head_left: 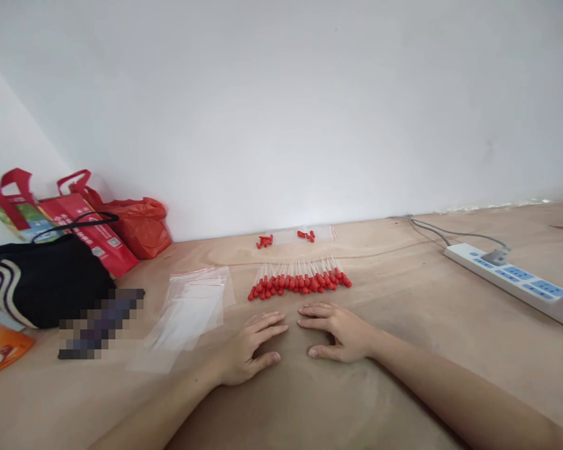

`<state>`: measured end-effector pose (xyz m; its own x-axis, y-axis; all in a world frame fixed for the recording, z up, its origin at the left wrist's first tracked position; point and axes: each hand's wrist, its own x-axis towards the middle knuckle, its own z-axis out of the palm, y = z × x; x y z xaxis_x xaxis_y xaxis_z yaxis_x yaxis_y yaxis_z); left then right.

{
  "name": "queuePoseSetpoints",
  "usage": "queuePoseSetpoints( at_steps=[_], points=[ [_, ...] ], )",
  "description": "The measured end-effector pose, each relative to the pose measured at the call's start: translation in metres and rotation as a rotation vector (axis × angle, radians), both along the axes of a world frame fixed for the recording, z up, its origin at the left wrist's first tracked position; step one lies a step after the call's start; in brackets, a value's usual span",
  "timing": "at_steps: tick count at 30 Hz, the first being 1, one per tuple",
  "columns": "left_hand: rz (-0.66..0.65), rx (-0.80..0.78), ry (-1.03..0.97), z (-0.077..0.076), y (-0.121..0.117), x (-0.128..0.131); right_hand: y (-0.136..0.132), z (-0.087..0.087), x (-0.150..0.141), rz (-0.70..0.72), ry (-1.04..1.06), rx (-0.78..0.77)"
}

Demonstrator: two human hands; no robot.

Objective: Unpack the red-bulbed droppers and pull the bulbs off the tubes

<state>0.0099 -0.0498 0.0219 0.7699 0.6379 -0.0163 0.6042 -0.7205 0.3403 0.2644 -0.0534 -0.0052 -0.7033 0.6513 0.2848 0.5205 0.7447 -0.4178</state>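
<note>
My left hand (253,350) rests on the wooden table, fingers stretched out and thumb apart, holding nothing. Opposite it, my right hand (338,334) lies in the same way, its fingers spread and nothing in them. Just beyond both hands is a row of droppers (300,283) with red bulbs towards me and thin clear tubes pointing at the wall. Clear zip bags (194,303) lie in a loose stack beyond my left forearm. Farther back, two small groups of red-ended pieces (265,240) lie by clear bags (327,233); their exact form is too small to tell.
A white power strip (511,275) with a grey plug and cable lies at the right. At the left stand a black bag (51,281), a red carrier bag (94,234) and an orange-red plastic bag (143,228). A blurred dark object (101,325) lies before them. The wall (309,112) bounds the table's back.
</note>
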Motion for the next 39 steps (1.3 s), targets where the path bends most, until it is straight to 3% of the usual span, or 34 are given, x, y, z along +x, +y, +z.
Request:
queuePoseSetpoints(
  at_steps=[9, 11, 15, 18, 22, 24, 31, 39],
  points=[
    [0.054, 0.002, -0.076, -0.006, 0.001, -0.001, 0.001, 0.001, -0.004, -0.036, 0.020, -0.010],
    [0.111, 0.088, -0.169, -0.009, 0.005, 0.001, 0.001, 0.000, -0.004, -0.036, 0.037, 0.008],
    [0.376, 0.407, -0.355, -0.012, 0.029, 0.009, 0.003, -0.004, -0.005, -0.033, 0.144, 0.019],
    [0.510, 0.535, -0.323, -0.010, 0.055, 0.014, 0.006, -0.008, -0.006, -0.139, 0.378, -0.147],
    [0.504, 0.495, -0.246, -0.010, 0.080, 0.015, 0.012, -0.008, -0.008, -0.330, 0.745, -0.572],
    [0.490, 0.474, -0.252, -0.012, 0.085, 0.014, 0.015, -0.007, -0.008, -0.343, 0.803, -0.674],
    [0.446, 0.535, -0.317, -0.019, 0.087, 0.019, 0.017, -0.008, -0.010, -0.327, 0.830, -0.723],
    [0.547, 0.646, -0.610, -0.016, 0.077, 0.015, 0.018, -0.009, -0.010, -0.309, 0.839, -0.736]
  ],
)
